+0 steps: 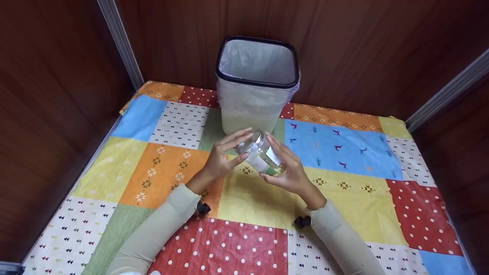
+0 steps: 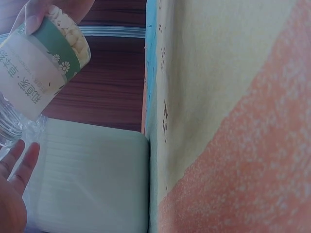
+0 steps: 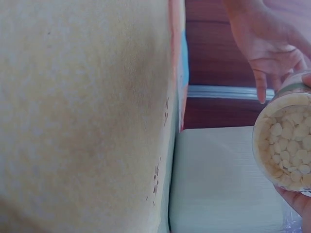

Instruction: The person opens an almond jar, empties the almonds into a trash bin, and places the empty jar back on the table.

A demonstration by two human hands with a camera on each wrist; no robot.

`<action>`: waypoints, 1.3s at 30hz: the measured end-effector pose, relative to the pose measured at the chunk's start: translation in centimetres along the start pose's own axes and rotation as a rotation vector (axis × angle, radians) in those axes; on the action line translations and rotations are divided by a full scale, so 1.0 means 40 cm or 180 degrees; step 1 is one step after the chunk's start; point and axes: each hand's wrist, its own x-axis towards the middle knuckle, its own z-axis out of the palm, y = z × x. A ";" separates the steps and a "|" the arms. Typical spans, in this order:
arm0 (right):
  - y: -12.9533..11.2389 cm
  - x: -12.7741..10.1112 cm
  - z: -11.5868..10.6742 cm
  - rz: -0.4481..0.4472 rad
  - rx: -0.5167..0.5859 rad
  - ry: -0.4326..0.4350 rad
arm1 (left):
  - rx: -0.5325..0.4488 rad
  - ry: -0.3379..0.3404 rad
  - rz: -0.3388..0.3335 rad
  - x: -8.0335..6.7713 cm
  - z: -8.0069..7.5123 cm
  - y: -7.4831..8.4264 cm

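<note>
A clear jar (image 1: 261, 156) with a white and green label is held tilted above the patchwork tablecloth (image 1: 252, 198), its clear top end pointing left and away. My right hand (image 1: 287, 166) grips its body and base. In the right wrist view the jar's base (image 3: 286, 141) shows small white pieces inside. My left hand (image 1: 228, 152) is at the jar's top end, fingers straight on either side of it. In the left wrist view the left fingers (image 2: 19, 158) sit just under the jar (image 2: 39, 63), a little apart from it.
A square bin (image 1: 256, 82) with a black rim and a white liner stands on the cloth just behind the jar, against the dark wooden back wall. Wooden walls with metal posts close in both sides. The table's edges drop off left and right.
</note>
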 end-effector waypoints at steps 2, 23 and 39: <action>0.000 0.000 0.001 0.0005 0.0013 0.0002 | -0.0024 -0.0002 0.0014 0.000 -0.001 0.000; 0.000 -0.001 0.003 0.0046 -0.0006 0.0025 | 0.0118 0.0048 -0.0125 0.000 0.002 0.006; 0.001 0.000 0.008 -0.0035 -0.0113 0.0063 | 0.0427 0.0305 -0.0133 0.000 0.017 0.021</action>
